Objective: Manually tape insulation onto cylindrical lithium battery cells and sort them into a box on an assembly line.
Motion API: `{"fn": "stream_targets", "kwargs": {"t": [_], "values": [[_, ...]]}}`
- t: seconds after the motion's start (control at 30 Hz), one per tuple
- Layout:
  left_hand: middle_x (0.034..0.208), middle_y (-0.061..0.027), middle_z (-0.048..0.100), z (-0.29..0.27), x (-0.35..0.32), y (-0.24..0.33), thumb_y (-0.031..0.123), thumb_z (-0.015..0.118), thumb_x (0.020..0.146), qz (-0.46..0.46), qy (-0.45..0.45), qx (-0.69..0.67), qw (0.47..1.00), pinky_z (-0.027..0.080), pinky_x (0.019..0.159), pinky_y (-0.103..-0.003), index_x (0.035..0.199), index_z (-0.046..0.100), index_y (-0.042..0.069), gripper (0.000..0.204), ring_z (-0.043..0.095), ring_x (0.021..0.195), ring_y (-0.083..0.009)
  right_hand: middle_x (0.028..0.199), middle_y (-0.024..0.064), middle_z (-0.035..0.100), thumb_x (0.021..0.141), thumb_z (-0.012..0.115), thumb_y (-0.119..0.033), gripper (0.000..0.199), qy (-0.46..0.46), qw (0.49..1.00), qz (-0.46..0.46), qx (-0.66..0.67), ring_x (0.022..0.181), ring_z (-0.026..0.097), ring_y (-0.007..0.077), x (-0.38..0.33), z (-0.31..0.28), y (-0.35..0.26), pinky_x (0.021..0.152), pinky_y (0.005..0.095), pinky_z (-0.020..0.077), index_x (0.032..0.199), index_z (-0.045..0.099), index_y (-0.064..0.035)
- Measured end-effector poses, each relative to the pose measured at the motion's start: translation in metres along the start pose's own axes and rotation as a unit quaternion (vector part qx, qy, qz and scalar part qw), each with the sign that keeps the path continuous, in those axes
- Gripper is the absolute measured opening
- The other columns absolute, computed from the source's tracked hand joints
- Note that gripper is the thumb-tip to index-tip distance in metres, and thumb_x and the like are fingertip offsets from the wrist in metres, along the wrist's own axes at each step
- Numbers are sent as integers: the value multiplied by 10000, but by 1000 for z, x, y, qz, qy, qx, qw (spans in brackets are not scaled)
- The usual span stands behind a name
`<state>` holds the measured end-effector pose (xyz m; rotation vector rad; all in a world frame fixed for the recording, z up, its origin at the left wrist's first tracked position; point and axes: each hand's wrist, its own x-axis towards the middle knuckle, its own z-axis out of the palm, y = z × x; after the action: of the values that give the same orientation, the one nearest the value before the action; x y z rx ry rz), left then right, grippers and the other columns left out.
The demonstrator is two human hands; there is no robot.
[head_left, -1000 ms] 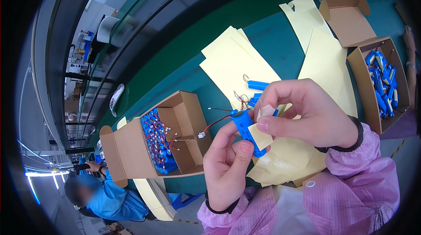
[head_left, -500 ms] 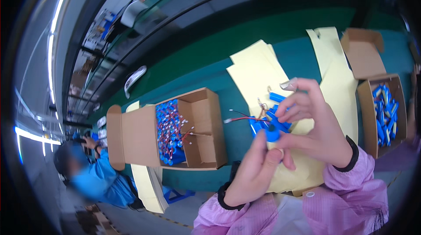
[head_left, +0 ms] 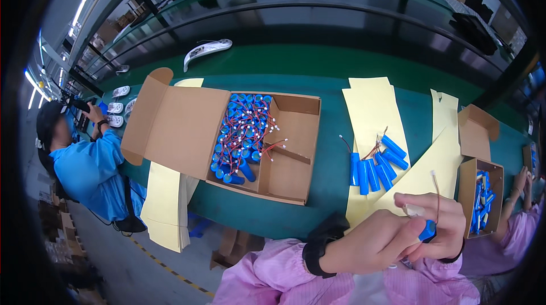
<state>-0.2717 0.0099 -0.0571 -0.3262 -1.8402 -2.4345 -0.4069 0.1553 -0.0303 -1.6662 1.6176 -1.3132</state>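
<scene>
Low at the right, my two hands are together around a blue cylindrical battery [head_left: 427,230]; only one end of it shows between the fingers. My left hand [head_left: 372,241] comes in from the left, with its thumb and fingers closed against the battery. My right hand [head_left: 446,214] curls round it from the other side. A thin wire with a small white connector [head_left: 433,173] rises above the right fingers. Several more blue batteries [head_left: 373,174] with wires lie fanned out on pale yellow sheets [head_left: 378,103] beyond my hands.
An open cardboard box [head_left: 314,151] at the centre holds many wired blue batteries in its left part. A smaller cardboard box [head_left: 467,191] of blue pieces stands at the right. Co-workers are at the left, in a blue jacket [head_left: 85,163], and at the right edge, in pink sleeves [head_left: 520,228].
The view has swung to the right and levelled. My hands have come lower and closer together around the battery, away from the batteries on the sheets.
</scene>
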Motion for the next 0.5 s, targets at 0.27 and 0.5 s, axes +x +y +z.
{"fn": "stream_targets", "kwargs": {"t": [0.27, 0.5], "values": [[603, -72, 605, 10, 1, -6, 341, 268, 1065, -113, -46, 34, 992, 465, 564, -327, 1055, 614, 3, 484, 589, 543, -226, 1151, 309, 634, 671, 854, -302, 479, 174, 981, 25, -86, 950, 701, 356, -29, 8, -13, 809, 380, 565, 952, 719, 61], [1019, -84, 686, -16, -33, 13, 276, 308, 1052, -157, 146, 119, 970, 449, 526, -206, 1144, 566, -32, 413, 562, 541, -99, 1317, 204, 583, 929, 579, -130, 295, 437, 803, 276, -298, 1203, 575, 289, -122, -73, -22, 997, 317, 422, 1116, 650, 87]]}}
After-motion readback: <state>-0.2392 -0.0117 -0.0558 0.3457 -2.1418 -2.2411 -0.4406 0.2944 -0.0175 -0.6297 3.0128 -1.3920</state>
